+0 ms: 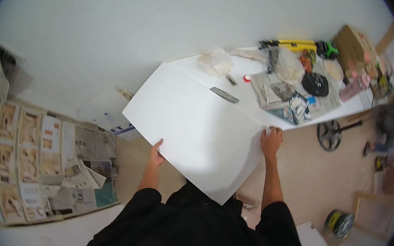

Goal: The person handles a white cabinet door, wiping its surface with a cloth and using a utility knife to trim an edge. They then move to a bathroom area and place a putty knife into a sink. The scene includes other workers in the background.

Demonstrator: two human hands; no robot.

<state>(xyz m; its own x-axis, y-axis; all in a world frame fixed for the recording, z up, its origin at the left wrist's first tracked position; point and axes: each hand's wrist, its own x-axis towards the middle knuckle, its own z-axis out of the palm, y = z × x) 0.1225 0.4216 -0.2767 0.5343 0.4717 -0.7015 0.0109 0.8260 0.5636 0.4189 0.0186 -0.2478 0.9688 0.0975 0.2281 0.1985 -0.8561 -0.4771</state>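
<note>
A large white board is tilted in front of my body, its far corner over the white table and its near corner close to my waist. My left hand grips its left edge, thumb on top and the other fingers hidden underneath. At its right corner my right hand is closed around the edge, beside the table's front. Just beyond the board, a grey flat-bladed tool lies on the table, and a small dark and pale piece lies behind it.
Newspaper on the table bears a black lump and crumpled packaging. Behind stand a yellow and black tool, a cardboard box and a pink bottle. Printed sheets cover the surface at left. A tin stands lower right.
</note>
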